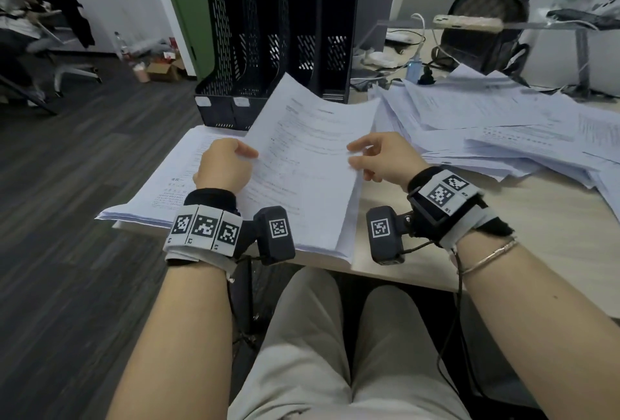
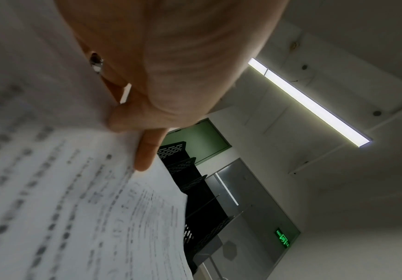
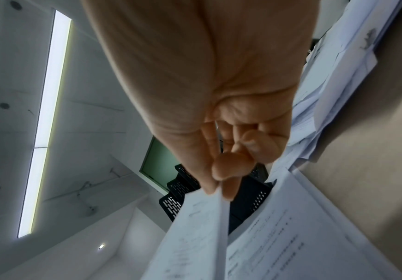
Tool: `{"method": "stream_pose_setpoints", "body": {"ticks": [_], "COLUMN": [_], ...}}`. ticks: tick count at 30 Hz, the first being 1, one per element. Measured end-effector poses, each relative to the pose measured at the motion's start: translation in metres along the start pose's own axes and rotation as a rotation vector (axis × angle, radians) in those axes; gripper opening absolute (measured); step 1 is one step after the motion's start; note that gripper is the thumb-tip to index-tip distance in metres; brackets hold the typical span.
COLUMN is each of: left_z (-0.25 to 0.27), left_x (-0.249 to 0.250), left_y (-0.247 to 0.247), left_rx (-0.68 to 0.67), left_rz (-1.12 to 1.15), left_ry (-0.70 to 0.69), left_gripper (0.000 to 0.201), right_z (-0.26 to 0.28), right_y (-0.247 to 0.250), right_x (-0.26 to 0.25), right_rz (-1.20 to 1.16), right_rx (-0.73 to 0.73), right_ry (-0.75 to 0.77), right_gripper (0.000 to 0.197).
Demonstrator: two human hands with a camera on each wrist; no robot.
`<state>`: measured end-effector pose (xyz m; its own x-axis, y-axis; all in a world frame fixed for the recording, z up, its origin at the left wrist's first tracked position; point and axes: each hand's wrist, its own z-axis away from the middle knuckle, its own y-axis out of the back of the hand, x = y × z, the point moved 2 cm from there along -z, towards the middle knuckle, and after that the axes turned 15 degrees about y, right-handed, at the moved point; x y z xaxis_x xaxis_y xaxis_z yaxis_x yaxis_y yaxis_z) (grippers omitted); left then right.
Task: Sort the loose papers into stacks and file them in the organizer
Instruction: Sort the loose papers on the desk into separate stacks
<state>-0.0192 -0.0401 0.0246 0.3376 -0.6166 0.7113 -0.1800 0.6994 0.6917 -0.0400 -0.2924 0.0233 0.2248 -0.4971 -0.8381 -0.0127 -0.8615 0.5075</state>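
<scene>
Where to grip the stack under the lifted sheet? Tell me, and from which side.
Grip the stack by its long side edges, one hand from each side: it lies flat, its near end overhanging the desk, so fingers could slide beneath there.

Left hand (image 1: 224, 164), right hand (image 1: 382, 159) pinch sheet (image 1: 302, 151) above stack (image 1: 322, 228); organizer (image 1: 278, 40) behind.

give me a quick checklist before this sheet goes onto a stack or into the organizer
1. Left hand grips the sheet: ok, thumb on its left edge.
2. Right hand grips the sheet: ok, pinched at the right edge in the right wrist view.
3. Sheet clear of the stack below: ok, far end lifted.
4. Only one sheet lifted: cannot tell.
5. Organizer slots free: ok, those visible look empty.
6. Loose pile sorted: not ok, still spread at right.
</scene>
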Motion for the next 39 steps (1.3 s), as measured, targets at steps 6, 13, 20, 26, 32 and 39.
{"method": "stream_pose_setpoints", "body": {"ticks": [6, 13, 20, 26, 32, 39], "left_z": [0.008, 0.025, 0.032, 0.044, 0.053, 0.058], "left_x": [-0.002, 0.012, 0.032, 0.083, 0.132, 0.176], "left_y": [-0.004, -0.031, -0.05, -0.066, -0.086, -0.117], "left_rx": [-0.007, -0.274, -0.392, -0.428, -0.447, -0.491], "left_rz": [-0.181, -0.253, -0.363, -0.38, -0.405, -0.441], "left_ry": [0.049, -0.107, -0.124, -0.257, -0.367, -0.408], "left_gripper": [0.032, 0.038, 0.043, 0.045, 0.046, 0.055], "right_z": [0.005, -0.001, 0.005, 0.01, 0.016, 0.021], "right_y": [-0.008, -0.009, 0.01, 0.062, 0.114, 0.159], "right_x": [0.019, 0.027, 0.025, 0.022, 0.043, 0.087], "right_rz": [0.062, 0.117, -0.006, 0.083, 0.231, 0.423], "right_rx": [-0.112, -0.168, -0.01, 0.091, 0.198, 0.157], "right_ry": [-0.096, -0.142, -0.152, -0.082, -0.116, -0.346], "right_gripper": [0.029, 0.032, 0.031, 0.027, 0.025, 0.026]}}
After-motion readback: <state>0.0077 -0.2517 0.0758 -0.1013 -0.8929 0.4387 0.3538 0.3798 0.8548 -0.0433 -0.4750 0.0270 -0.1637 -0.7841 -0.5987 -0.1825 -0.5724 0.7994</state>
